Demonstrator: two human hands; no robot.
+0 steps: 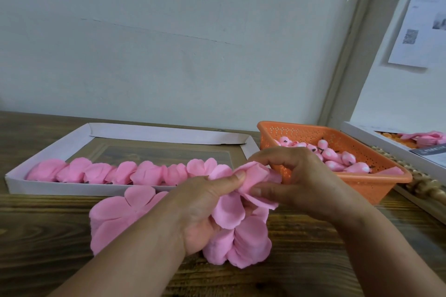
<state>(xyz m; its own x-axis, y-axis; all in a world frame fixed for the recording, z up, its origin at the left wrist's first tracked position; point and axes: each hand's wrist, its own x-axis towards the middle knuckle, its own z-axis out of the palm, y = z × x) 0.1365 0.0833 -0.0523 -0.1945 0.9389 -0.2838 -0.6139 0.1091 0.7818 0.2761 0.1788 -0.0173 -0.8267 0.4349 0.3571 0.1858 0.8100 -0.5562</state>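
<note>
My left hand (200, 210) grips a bunch of pink fabric petals (231, 212) over the wooden table, its thumb pressed on the top petals. My right hand (296, 178) pinches the same bunch from the right, thumb under and fingers curled over the top petal. A thick stack of pink petals (248, 243) sits on the table just under both hands. A second flat pile of petals (113, 217) lies to the left of my left wrist.
A shallow white cardboard tray (72, 188) behind the hands holds a row of finished pink flowers (125, 172). An orange perforated basket (371, 185) at the right holds several pink buds. Another white box (386, 149) stands far right. A wall rises behind the table.
</note>
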